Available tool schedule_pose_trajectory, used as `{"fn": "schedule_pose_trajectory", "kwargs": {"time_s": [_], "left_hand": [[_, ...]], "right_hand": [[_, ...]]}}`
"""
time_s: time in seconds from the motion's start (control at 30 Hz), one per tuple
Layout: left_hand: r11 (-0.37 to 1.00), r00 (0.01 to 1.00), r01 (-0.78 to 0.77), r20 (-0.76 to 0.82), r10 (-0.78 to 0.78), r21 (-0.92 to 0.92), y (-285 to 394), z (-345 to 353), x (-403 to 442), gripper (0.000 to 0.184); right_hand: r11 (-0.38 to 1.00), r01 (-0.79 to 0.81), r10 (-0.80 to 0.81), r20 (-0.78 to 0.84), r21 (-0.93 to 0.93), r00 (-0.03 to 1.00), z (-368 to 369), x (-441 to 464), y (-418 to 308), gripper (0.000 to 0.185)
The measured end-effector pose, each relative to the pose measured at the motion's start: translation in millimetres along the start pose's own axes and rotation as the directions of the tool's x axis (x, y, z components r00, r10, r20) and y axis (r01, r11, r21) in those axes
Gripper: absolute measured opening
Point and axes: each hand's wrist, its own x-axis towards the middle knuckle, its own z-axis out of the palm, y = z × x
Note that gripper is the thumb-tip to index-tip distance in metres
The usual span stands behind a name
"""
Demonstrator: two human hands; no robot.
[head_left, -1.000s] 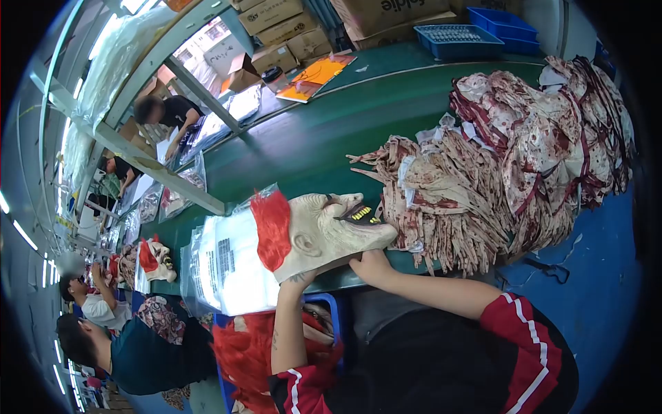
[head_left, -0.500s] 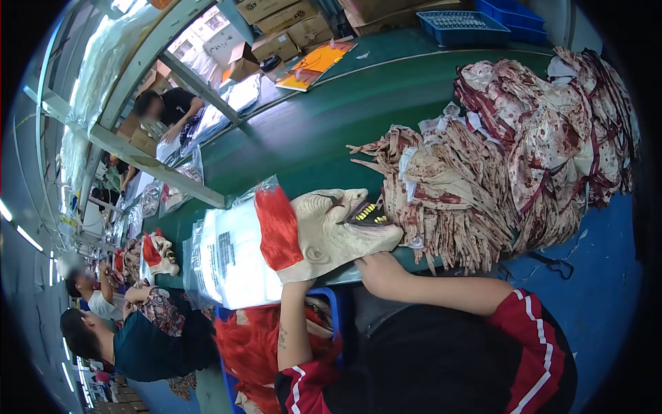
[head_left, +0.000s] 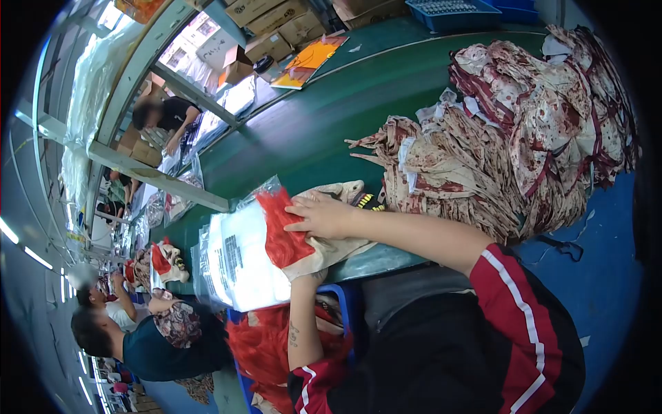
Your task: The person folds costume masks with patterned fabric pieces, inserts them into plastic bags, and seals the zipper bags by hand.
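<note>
Green table (head_left: 289,152) mid-frame. Right hand (head_left: 323,215) spread flat on red-haired mask (head_left: 327,252), centre; left hand (head_left: 308,279) at its lower edge, fingers hidden, grip unclear.

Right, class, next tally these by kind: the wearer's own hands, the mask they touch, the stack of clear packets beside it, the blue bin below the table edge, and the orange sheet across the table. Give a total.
Hands (right hand, left hand): 2
Mask: 1
Packet stack: 1
Blue bin: 1
Orange sheet: 1
Total: 6
</note>
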Motion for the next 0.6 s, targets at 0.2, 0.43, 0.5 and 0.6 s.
{"fn": "schedule_pose_trajectory", "kwargs": {"time_s": [0.2,0.43,0.5,0.6], "left_hand": [[0.980,0.996,-0.015,0.094,-0.004,0.198,-2.1,27.1,-12.0,0.069],[0.999,0.878,-0.018,0.479,0.003,0.027,65.6,-61.5,-54.0,0.032],[0.996,0.871,-0.012,0.489,0.053,-0.086,77.2,-108.1,-45.4,0.026],[0.934,0.928,0.084,0.369,0.054,-0.348,77.1,-127.3,-12.6,0.018]], "right_hand": [[0.995,-0.056,0.056,-0.002,0.079,0.998,46.6,-3.8,13.7,0.052],[0.984,-0.169,0.164,0.079,0.052,0.983,53.7,-8.7,8.3,0.049],[0.985,-0.168,0.163,0.088,0.049,0.983,53.2,-10.2,6.5,0.050],[0.987,-0.159,0.155,0.094,0.035,0.983,52.3,-10.0,7.5,0.052]]}}
